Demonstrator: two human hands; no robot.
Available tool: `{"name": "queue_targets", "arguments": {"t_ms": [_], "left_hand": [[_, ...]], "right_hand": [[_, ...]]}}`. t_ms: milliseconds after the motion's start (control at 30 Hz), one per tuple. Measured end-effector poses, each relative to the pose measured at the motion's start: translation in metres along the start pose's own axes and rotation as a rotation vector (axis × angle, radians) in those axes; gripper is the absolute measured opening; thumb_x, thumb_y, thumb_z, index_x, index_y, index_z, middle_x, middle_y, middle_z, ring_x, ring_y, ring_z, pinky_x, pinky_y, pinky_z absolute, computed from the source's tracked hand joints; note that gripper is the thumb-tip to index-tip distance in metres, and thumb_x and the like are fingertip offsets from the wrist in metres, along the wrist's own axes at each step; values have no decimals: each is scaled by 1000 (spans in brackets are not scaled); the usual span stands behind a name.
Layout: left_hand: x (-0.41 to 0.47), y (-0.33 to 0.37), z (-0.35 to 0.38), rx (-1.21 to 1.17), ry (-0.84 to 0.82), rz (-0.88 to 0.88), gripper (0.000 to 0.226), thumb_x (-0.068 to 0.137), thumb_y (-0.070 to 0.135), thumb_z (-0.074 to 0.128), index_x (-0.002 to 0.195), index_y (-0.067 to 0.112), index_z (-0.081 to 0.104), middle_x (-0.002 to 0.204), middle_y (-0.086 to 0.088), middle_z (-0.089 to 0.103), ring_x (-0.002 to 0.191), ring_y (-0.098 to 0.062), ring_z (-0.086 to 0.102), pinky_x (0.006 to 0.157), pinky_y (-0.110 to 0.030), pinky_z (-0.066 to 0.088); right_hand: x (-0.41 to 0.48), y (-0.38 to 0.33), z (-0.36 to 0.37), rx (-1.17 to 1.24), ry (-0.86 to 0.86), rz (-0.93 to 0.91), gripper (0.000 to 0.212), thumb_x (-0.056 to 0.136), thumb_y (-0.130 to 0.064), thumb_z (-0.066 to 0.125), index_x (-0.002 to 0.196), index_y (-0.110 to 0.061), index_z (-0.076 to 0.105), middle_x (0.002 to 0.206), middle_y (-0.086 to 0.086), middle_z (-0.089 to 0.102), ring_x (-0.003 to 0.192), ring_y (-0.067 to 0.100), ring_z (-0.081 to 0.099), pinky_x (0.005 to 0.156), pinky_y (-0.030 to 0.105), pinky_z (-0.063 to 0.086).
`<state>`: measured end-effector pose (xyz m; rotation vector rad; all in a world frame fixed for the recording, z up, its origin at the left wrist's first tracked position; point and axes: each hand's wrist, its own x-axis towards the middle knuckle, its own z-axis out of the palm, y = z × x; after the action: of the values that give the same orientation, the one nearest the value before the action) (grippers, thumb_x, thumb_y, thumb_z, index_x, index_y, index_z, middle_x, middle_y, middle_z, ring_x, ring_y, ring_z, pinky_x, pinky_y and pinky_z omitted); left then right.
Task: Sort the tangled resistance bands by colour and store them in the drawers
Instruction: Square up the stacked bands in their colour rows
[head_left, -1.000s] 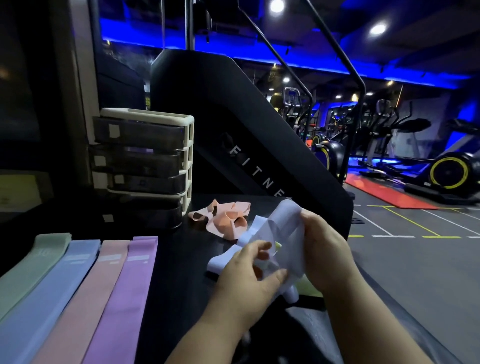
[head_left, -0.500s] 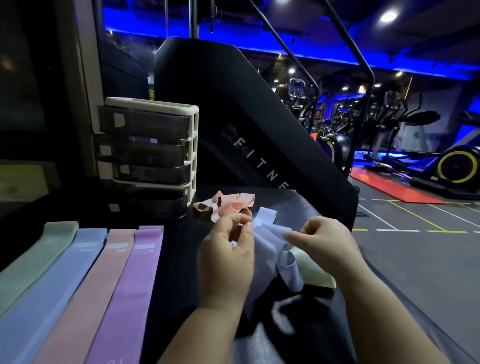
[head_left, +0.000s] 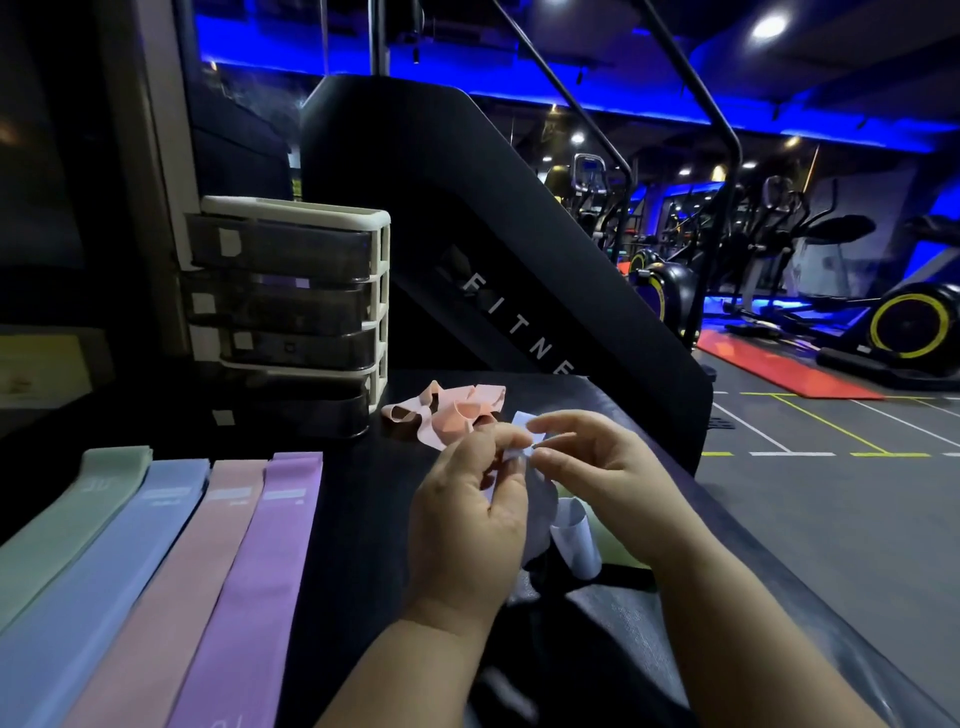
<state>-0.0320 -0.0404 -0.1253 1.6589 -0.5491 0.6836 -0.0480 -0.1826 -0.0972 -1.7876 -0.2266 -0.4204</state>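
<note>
Head view: both my hands are up over the black bench (head_left: 363, 545), working one pale band (head_left: 575, 545). My left hand (head_left: 467, 519) has its fingers curled, thumb and fingertips pinching a fold of the band near its top. My right hand (head_left: 597, 478) meets it from the other side, thumb and forefinger nipping the band's edge just beside the left fingertips, the other fingers loosely bent above. The two pinches nearly touch. Below them the band hangs twisted between my wrists, and one loop of it stands curled on the bench just under my right wrist.

A lime band (head_left: 621, 543) lies flat on the bench beneath my right wrist, partly hidden by the pale loop and my forearm. Just beyond my fingertips sits a pink tangle (head_left: 452, 410), several loops knotted together, apart from what I hold.

Well off to the left of my left hand, four bands lie flat side by side, edges touching: green band (head_left: 78, 525) outermost, then blue band (head_left: 124, 561), pink band (head_left: 176, 597), and purple band (head_left: 260, 571) nearest my left arm.

Beyond those, ahead and left of my hands, stand the drawers (head_left: 291, 306): four dark see-through fronts stacked in a cream frame, the pink tangle close by the bottom right corner.
</note>
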Motion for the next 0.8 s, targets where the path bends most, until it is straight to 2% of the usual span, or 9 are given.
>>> {"name": "queue_targets", "arguments": {"t_ms": [67, 133, 233, 333, 400, 467, 533, 633, 800], "left_hand": [[0, 3, -2, -25, -9, 0, 21, 87, 18, 59, 98, 33, 70, 103, 15, 68, 102, 3, 60, 81, -2, 40], [0, 6, -3, -95, -57, -56, 38, 91, 8, 60, 112, 41, 64, 110, 16, 66, 108, 10, 56, 83, 1, 37], [-1, 10, -4, -222, -180, -211, 57, 94, 13, 58, 129, 54, 37, 111, 17, 70, 114, 20, 48, 86, 0, 35], [0, 9, -3, -246, -262, -298, 54, 97, 8, 50, 135, 44, 38, 111, 20, 70, 108, 29, 44, 87, -5, 30], [1, 10, -4, -223, -263, -326, 48, 97, 6, 49, 131, 40, 45, 106, 22, 71, 100, 21, 54, 84, -6, 36], [0, 10, -3, -199, -200, -341, 39, 95, 9, 53, 117, 41, 50, 97, 19, 73, 90, 9, 62, 82, -14, 44], [0, 7, -2, -190, -92, -369, 29, 91, 15, 61, 102, 40, 53, 88, 13, 71, 82, 1, 64, 78, -23, 48], [2, 1, -2, -203, -34, -402, 22, 84, 26, 73, 95, 37, 58, 85, 11, 67, 80, -2, 63, 76, -24, 48], [3, 0, 1, -241, -54, -393, 16, 84, 29, 72, 100, 29, 68, 91, 14, 72, 89, 2, 65, 78, -16, 48]], "right_hand": [[1, 0, 0, 27, -6, 9, 15, 87, -11, 71, 98, -20, 72, 85, 4, 74, 78, 11, 67, 74, 26, 52], [2, 1, 0, 40, 1, 13, 14, 83, -23, 76, 97, -20, 73, 84, 1, 75, 74, 8, 66, 67, 20, 48], [5, 5, 0, 41, 53, 48, 40, 71, -41, 75, 102, -15, 72, 89, 3, 76, 77, 9, 68, 65, 19, 47], [7, 9, 0, 30, 83, 60, 48, 67, -51, 73, 101, -17, 74, 93, 4, 76, 83, 11, 67, 69, 25, 47], [8, 11, 0, 39, 95, 53, 32, 74, -44, 69, 93, -20, 77, 91, 8, 75, 82, 15, 66, 71, 33, 49], [9, 11, 0, 76, 119, 30, 12, 86, -21, 67, 89, -16, 77, 87, 10, 75, 80, 17, 67, 72, 36, 51], [9, 9, -1, 119, 134, 13, 14, 91, -8, 63, 89, -14, 76, 85, 7, 75, 77, 16, 67, 71, 33, 51], [9, 7, -4, 236, 109, 3, 9, 89, -15, 68, 94, -13, 74, 89, 10, 75, 81, 20, 68, 69, 31, 53], [7, 8, 0, 228, 44, -4, 18, 75, -23, 79, 92, -17, 76, 94, 12, 75, 87, 21, 69, 77, 35, 53]]}}
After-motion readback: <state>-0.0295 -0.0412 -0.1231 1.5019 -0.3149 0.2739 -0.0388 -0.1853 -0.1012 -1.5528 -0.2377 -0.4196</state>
